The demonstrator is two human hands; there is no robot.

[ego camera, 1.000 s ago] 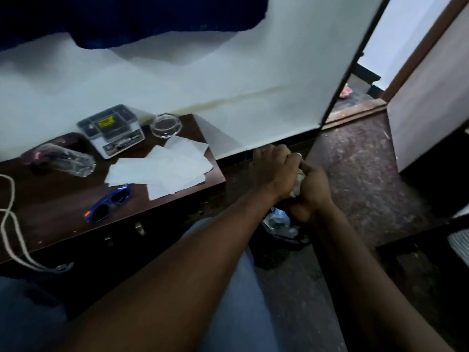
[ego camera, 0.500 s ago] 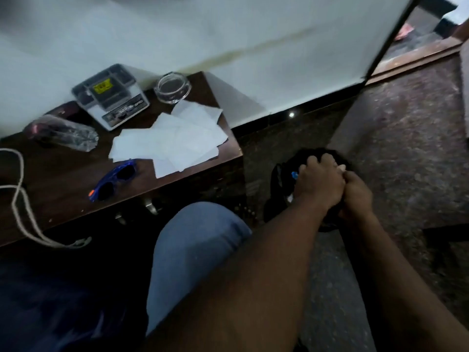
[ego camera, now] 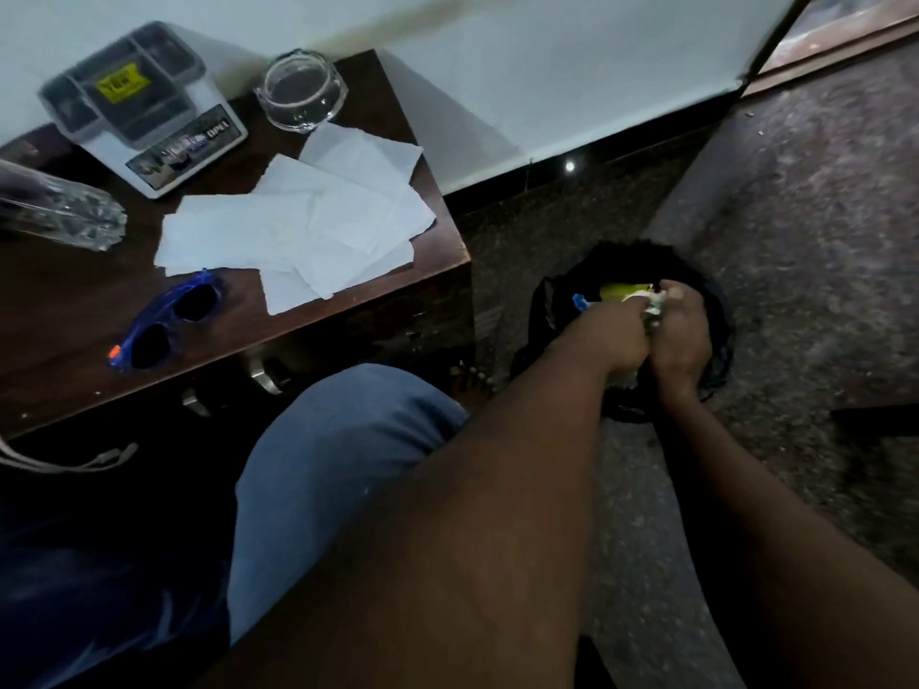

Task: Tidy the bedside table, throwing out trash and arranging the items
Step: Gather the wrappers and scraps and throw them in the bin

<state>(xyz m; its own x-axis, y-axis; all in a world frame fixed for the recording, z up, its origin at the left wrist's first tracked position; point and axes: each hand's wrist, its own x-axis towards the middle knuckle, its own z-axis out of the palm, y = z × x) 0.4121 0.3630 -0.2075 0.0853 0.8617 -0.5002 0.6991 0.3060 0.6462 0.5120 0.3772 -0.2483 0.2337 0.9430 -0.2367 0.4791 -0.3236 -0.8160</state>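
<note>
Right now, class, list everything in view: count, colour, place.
bedside table: one, dark brown, left
organiser box: one, white-grey, table's back
glass ashtray: one, clear, right of the box
paper sheets: several, white, table's middle, overlapping
sunglasses: one pair, blue, table's front
bottle: one, clear, lying at table's left edge
cord: one, pale, bottom left
bin: one, black-lined, floor right of the table
crumpled trash: one wad, whitish, over the bin
left hand: grips the trash
right hand: grips the trash
</note>
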